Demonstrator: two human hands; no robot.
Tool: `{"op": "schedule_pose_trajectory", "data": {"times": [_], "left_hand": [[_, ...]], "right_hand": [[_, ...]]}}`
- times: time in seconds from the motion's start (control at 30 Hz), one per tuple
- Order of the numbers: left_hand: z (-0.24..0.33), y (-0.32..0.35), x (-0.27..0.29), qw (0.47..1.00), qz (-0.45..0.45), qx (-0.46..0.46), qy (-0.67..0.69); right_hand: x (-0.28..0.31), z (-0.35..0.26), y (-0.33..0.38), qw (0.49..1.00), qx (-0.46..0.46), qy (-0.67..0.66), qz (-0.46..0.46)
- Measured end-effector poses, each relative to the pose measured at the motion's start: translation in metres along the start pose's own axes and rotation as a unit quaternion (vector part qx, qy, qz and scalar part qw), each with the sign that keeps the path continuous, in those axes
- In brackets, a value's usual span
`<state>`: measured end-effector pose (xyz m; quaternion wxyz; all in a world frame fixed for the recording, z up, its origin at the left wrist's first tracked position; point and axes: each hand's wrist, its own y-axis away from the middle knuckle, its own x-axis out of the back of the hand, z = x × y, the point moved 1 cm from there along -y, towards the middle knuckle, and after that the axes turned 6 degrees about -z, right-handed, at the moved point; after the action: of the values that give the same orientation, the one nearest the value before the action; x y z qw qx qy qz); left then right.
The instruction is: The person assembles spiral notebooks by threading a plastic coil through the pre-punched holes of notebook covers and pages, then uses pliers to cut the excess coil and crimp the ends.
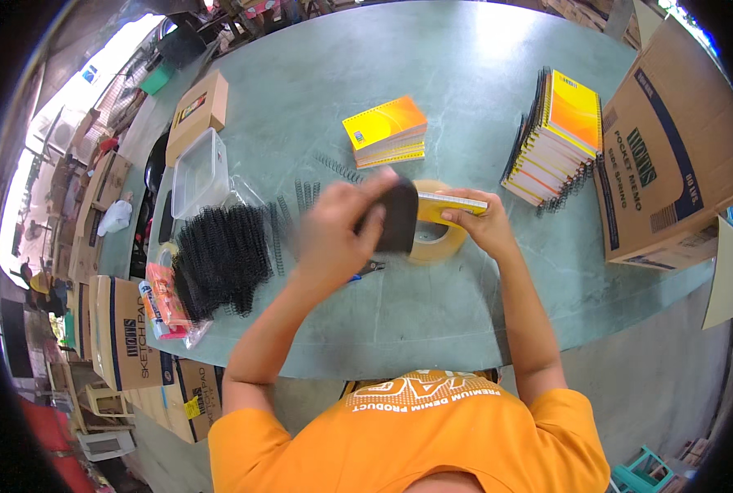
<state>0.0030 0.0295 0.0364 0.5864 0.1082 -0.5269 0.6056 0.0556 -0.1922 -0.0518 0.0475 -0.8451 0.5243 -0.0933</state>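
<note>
My left hand grips the dark back cover of a small notepad held over the green table; the hand is blurred by motion. My right hand pinches the notepad's yellow cover and pages at its right end. Just below the notepad a roll of clear tape lies on the table. A pile of black spiral wire coils sits to the left of my left hand, and a few loose coils lie beside it.
A short stack of yellow notepads lies beyond my hands. A taller row of bound notepads leans at the right, next to a big cardboard box. A clear plastic tub and a small carton stand at the left.
</note>
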Motion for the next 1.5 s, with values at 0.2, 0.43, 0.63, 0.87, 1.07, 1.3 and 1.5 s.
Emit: {"op": "schedule_pose_trajectory", "data": {"times": [0.2,0.43,0.63,0.87,1.07,1.3,1.5], "left_hand": [[0.011,0.002,-0.014,0.983,-0.169,0.022,0.062],[0.012,0.000,-0.017,0.993,-0.112,-0.031,0.016],[0.017,0.002,-0.012,0.994,-0.056,-0.005,0.092],[-0.008,0.005,-0.025,0.983,-0.040,-0.116,-0.139],[-0.033,0.007,-0.016,0.981,-0.179,0.032,0.066],[-0.037,0.006,-0.010,0.992,-0.120,-0.031,0.022],[-0.036,0.001,-0.003,0.982,-0.153,0.089,0.059]], "right_hand": [[-0.004,-0.005,-0.004,0.995,0.010,-0.099,-0.021],[-0.005,0.001,-0.003,0.998,-0.004,-0.057,-0.027],[0.001,0.004,-0.003,0.996,-0.004,-0.089,-0.001],[-0.001,-0.004,-0.003,0.995,0.013,-0.097,-0.010],[0.006,-0.003,-0.009,0.998,0.016,-0.054,-0.013],[0.008,-0.010,-0.003,1.000,0.007,-0.014,-0.001],[0.003,-0.014,-0.001,0.999,0.012,-0.033,0.008]]}}
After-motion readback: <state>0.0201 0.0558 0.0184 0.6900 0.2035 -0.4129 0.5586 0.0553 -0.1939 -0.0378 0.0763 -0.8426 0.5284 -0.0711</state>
